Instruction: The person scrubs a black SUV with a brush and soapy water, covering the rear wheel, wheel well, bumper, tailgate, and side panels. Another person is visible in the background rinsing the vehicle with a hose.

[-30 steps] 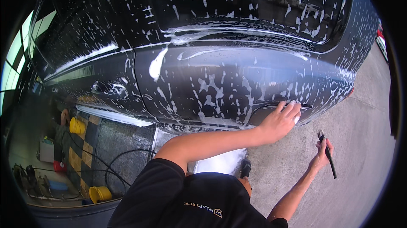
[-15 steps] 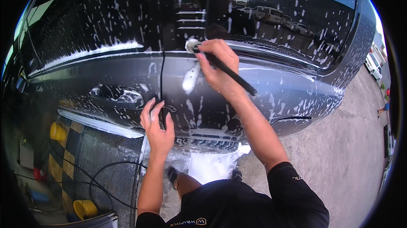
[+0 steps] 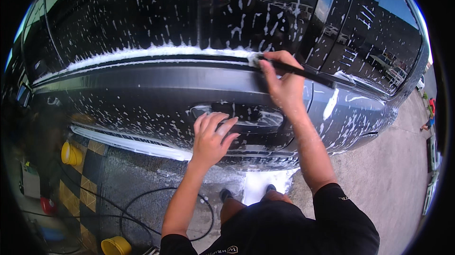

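A soapy brush with a long black handle is gripped in my right hand. Its foamy white bristles press on the trim strip along the bottom of the dark car window. My left hand rests its spread fingers at the door handle recess, nothing held in it. The black door handle has suds around it and is partly covered by that hand. White foam lies in a thick line along the window's lower edge. Drips streak the grey door panel.
Two yellow buckets stand on the floor at the left, near a red object. A black hose loops across the wet ground beside my feet. Under the car's side lies a white foam puddle. Pale concrete spreads at the right.
I have shifted left along the car, so the front door and its handle now sit in front of me. The brush has passed from the rear door's trim to the front door's.
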`<state>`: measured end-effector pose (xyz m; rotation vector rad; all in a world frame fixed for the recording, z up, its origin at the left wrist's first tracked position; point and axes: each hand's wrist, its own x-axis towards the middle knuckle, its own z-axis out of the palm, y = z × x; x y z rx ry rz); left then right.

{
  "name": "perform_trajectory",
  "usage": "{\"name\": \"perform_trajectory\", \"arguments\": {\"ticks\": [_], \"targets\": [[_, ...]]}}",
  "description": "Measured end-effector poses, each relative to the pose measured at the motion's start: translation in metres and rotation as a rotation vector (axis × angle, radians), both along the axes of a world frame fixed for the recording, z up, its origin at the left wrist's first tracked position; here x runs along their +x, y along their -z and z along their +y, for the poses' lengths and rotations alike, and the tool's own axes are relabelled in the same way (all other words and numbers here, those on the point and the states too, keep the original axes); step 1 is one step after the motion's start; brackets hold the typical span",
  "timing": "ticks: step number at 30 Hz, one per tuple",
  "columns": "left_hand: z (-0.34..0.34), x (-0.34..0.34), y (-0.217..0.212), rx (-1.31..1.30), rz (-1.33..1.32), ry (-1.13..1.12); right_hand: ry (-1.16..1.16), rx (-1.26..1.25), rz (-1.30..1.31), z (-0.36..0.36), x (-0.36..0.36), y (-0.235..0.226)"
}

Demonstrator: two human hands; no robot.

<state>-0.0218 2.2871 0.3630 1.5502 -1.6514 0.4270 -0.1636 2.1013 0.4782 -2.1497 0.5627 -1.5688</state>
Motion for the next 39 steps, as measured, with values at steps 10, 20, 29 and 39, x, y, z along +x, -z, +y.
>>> {"name": "perform_trajectory", "arguments": {"ticks": [10, 20, 29, 39], "targets": [[-0.004, 0.027, 0.006, 0.039, 0.052, 0.14, 0.001, 0.074, 0.038, 0.027, 0.089, -0.019], [0.005, 0.035, -0.002, 0.084, 0.065, 0.179, 0.136, 0.263, -0.186, 0.013, 0.031, -0.009], [0.098, 0.216, -0.021, -0.08, 0.076, 0.15, 0.041, 0.306, -0.081, 0.045, 0.126, -0.034], [0.199, 0.488, -0.069, -0.017, 0.156, -0.528, -0.164, 0.236, 0.01, 0.172, 0.425, -0.049]]}}
